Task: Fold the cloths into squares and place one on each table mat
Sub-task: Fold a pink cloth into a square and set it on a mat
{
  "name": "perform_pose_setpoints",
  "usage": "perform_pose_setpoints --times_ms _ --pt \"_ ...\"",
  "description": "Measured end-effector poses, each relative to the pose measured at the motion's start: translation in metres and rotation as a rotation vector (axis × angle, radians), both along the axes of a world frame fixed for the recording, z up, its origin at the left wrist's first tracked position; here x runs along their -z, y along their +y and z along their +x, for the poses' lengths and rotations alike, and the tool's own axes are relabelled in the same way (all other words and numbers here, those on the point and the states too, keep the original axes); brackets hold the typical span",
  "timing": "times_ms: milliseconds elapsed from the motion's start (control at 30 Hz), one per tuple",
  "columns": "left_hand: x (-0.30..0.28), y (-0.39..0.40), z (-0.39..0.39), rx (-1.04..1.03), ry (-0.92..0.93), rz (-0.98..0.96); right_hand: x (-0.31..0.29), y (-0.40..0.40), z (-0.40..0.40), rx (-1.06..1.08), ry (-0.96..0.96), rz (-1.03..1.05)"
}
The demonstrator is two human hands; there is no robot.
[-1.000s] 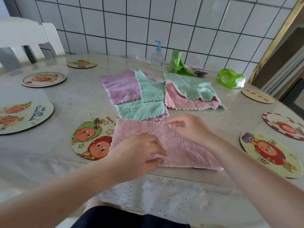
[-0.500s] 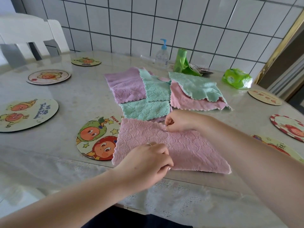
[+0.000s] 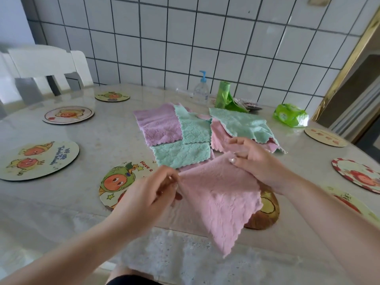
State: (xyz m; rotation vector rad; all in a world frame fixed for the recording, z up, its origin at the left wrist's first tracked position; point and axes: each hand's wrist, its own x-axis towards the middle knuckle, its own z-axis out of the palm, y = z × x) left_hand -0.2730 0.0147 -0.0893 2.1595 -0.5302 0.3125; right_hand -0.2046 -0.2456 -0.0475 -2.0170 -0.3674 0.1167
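A pink cloth [image 3: 222, 198] hangs lifted off the table in front of me, its lower corner pointing down past the table edge. My left hand [image 3: 152, 194] pinches its left corner and my right hand [image 3: 259, 161] grips its upper right edge. Behind it lies a spread of purple [image 3: 158, 124], mint green [image 3: 181, 155] and pink cloths, overlapping flat. A round cartoon table mat [image 3: 117, 182] sits just left of the held cloth, and a brown mat [image 3: 265, 212] shows partly beneath it.
More round mats ring the table: left [image 3: 39, 159], far left [image 3: 68, 115], back [image 3: 112, 96], right [image 3: 357, 174] and far right [image 3: 324, 137]. A pump bottle [image 3: 201, 91], green bag roll [image 3: 224, 97] and green wipes pack [image 3: 291, 115] stand by the tiled wall. White chair [image 3: 47, 66] at left.
The pink cloth lay flat on the table under both hands; now both hands have lifted it by its upper edge, so it hangs and uncovers a brown mat.
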Motion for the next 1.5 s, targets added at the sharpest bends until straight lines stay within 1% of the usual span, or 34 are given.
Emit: perform_pose_setpoints --times_ms 67,133,167,200,233,300,367,400,467,533,567,600,733,867,967,1033,1133,1167,1267,1333,1433,1500 --pt "0.003 -0.005 -0.001 0.009 0.183 -0.206 0.001 0.001 -0.012 -0.065 0.040 0.033" --pt "0.002 -0.014 -0.003 0.015 0.366 -0.464 0.004 0.002 -0.022 -0.121 0.061 -0.004" --pt "0.000 -0.019 -0.005 0.022 0.432 -0.552 0.006 0.002 -0.026 -0.131 0.045 -0.039" --pt "-0.003 -0.022 -0.006 0.037 0.452 -0.581 0.008 0.002 -0.030 -0.121 0.010 -0.067" --pt "-0.004 -0.025 -0.005 0.063 0.436 -0.561 0.009 0.001 -0.034 -0.092 -0.041 -0.065" --pt "-0.009 -0.027 -0.003 0.128 0.390 -0.468 0.008 -0.001 -0.041 -0.001 -0.120 0.045" --pt "-0.016 -0.028 0.006 0.178 0.421 -0.443 0.007 -0.005 -0.044 0.066 -0.128 0.161" --pt "-0.018 -0.029 0.014 0.185 0.459 -0.452 0.010 -0.007 -0.042 0.088 -0.118 0.137" --pt "-0.018 -0.033 0.031 0.161 0.558 -0.418 0.022 -0.009 -0.035 0.120 -0.067 -0.012" --pt "-0.014 -0.035 0.041 0.147 0.642 -0.294 0.038 -0.009 -0.028 0.136 0.013 -0.136" --pt "-0.010 -0.035 0.044 0.154 0.669 -0.242 0.045 -0.008 -0.027 0.145 0.052 -0.166" --pt "-0.006 -0.035 0.046 0.159 0.694 -0.228 0.051 -0.008 -0.025 0.157 0.079 -0.169" --pt "-0.004 -0.029 0.041 0.168 0.773 -0.322 0.047 -0.010 -0.033 0.167 0.179 -0.021" --pt "-0.004 -0.014 0.023 0.227 0.900 -0.445 0.044 -0.026 -0.055 0.096 0.266 0.035" --pt "-0.004 -0.009 0.014 0.271 0.981 -0.467 0.040 -0.028 -0.067 0.030 0.277 0.050" --pt "-0.003 -0.011 0.012 0.254 0.964 -0.456 0.038 -0.025 -0.069 0.011 0.226 0.043" --pt "-0.004 -0.015 0.011 0.218 0.915 -0.441 0.034 -0.023 -0.069 0.059 0.281 0.213" --pt "-0.005 -0.014 0.009 0.211 0.906 -0.423 0.033 -0.022 -0.070 0.074 0.307 0.237" --pt "-0.001 -0.010 0.003 0.238 0.898 -0.302 0.036 -0.019 -0.077 0.083 0.360 0.140" --pt "0.003 -0.007 -0.004 0.272 0.888 -0.251 0.041 -0.017 -0.083 0.107 0.352 0.091" --pt "0.006 -0.003 -0.010 0.271 0.863 -0.261 0.043 -0.014 -0.094 0.148 0.307 0.058" --pt "0.008 0.001 -0.013 0.277 0.880 -0.265 0.045 -0.015 -0.103 0.149 0.321 0.060"
